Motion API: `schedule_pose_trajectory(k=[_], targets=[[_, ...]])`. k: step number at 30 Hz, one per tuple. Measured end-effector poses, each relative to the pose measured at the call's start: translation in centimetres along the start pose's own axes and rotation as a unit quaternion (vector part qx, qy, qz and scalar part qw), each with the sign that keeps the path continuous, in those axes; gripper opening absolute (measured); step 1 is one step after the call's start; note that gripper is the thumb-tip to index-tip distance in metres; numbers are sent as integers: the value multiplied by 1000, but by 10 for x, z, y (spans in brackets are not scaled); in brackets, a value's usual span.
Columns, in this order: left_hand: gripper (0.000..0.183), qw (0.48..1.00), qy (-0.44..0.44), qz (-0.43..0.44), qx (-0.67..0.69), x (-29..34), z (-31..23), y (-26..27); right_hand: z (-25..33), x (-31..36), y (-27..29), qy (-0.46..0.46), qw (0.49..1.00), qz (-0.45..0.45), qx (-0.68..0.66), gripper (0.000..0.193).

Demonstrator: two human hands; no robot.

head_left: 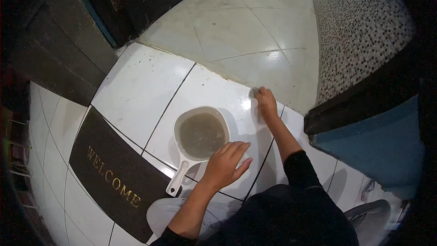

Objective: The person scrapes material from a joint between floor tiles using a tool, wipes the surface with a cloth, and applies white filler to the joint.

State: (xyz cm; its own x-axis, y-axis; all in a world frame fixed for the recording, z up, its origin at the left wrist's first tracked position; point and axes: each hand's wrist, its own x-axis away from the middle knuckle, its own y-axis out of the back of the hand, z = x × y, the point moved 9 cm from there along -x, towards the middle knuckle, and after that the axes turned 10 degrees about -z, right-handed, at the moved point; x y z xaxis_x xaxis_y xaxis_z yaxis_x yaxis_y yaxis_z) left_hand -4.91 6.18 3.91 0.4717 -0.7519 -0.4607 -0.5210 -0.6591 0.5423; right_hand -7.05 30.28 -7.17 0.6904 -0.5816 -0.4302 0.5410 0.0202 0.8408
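Note:
A white plastic water dipper (182, 152) stands upright on the white floor tiles, its handle toward me. Cloudy grey-brown water (202, 132) fills much of it. My left hand (225, 164) is beside the dipper's near right rim, fingers stretched out and holding nothing; I cannot tell if it touches the rim. Farther off to the right, my right hand (266, 102) is closed on a small grey-green wad (254, 92) at the tile floor near the raised edge. The wad is blurred and partly hidden by the fingers, so its kind is unclear.
A dark doormat (109, 173) with gold lettering lies at the left. Dark door panels (59, 45) stand behind it. Beyond the white tiles is a duller, stained tile floor (236, 23). A mosaic-patterned wall (359, 32) and a blue door panel (373, 141) border the right.

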Motion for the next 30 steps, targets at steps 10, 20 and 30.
schedule_pose_trajectory(k=[10, 20, 30], targets=[[36, 994, -56, 26, -86, 1, -10, -17, -12, 15, 10, 111, 993, -41, 11, 37], [35, 988, -22, 23, -149, 7, 2, -7, -16, 36, 29, 90, 996, -21, -4, 23], [35, 969, 136, 108, -176, 30, 2, 10, 12, -7, -6, 91, 996, 8, 9, 22]])
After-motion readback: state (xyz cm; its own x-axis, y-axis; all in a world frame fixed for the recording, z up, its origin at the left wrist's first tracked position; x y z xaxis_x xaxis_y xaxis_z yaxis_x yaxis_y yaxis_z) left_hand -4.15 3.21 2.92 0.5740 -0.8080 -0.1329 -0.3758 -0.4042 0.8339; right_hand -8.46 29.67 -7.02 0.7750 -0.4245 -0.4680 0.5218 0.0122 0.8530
